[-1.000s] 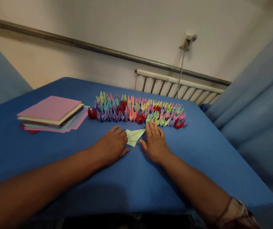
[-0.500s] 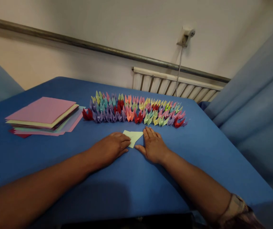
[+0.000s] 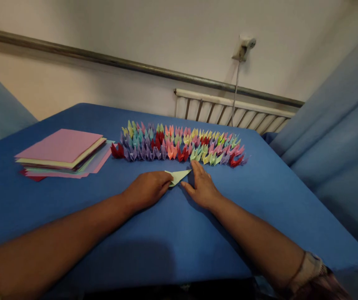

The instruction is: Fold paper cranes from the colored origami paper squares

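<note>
A pale green piece of folded origami paper points its narrow tip to the right, just above the blue tabletop. My left hand is closed, pinching the paper's left end between thumb and fingers and hiding part of it. At the tip, my right hand has its thumb and fingers apart; whether the fingertips touch the paper is hard to tell. Beyond both hands stand several rows of small folded paper cranes in many colours.
Left of the cranes lies a stack of coloured paper squares, pink on top. The blue-covered table reaches a wall with a rail, a radiator and a socket with a cord. Blue curtains hang at the right.
The green paper has turned from lying flat to a narrower, tilted shape, with the left hand pinching it. The right hand's fingers have lifted and spread. The view has shifted slightly.
</note>
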`<action>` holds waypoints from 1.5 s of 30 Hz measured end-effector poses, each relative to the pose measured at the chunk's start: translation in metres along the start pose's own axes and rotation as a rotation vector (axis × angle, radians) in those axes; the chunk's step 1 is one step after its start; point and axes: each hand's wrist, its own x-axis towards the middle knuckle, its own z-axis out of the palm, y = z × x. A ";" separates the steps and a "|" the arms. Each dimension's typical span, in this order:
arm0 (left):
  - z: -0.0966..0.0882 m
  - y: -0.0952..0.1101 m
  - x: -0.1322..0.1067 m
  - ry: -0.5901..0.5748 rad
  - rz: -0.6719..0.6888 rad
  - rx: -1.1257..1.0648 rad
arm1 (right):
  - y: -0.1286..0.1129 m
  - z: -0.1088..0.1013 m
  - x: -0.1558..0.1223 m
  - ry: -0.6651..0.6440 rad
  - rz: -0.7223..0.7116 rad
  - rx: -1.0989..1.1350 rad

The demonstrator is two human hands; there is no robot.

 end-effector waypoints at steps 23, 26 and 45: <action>-0.002 0.017 -0.003 -0.128 -0.374 -0.911 | -0.010 0.009 0.001 -0.040 0.009 1.073; -0.002 0.018 -0.002 -0.118 -0.381 -0.854 | -0.009 0.006 -0.004 -0.067 -0.062 0.849; 0.012 0.018 -0.001 0.080 -0.557 -1.212 | -0.009 0.009 0.007 -0.194 0.262 1.208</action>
